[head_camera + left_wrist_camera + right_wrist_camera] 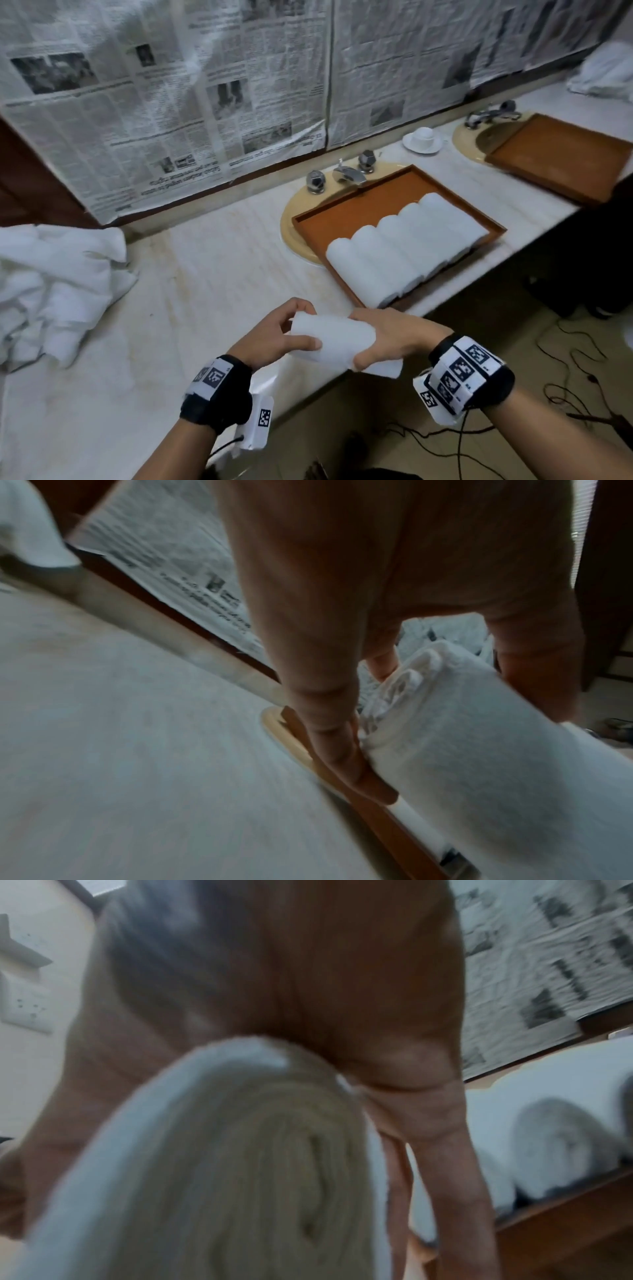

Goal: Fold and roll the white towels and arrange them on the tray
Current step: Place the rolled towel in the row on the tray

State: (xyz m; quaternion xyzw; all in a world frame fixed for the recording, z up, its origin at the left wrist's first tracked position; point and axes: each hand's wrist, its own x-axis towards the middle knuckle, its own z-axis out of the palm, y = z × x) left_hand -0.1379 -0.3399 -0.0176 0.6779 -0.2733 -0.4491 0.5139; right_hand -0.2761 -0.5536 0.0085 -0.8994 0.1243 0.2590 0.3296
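Here, both hands, L (274, 337) & R (394, 337), grip rolled towel (334, 337) over marble counter (212, 274), newspapered wall (164, 85) behind.

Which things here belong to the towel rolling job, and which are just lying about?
Job: rolled towel held by left hand and right hand; tray with five rolled towels; loose towel pile.

Lying about: cup and saucer; second tray; taps; newspaper.
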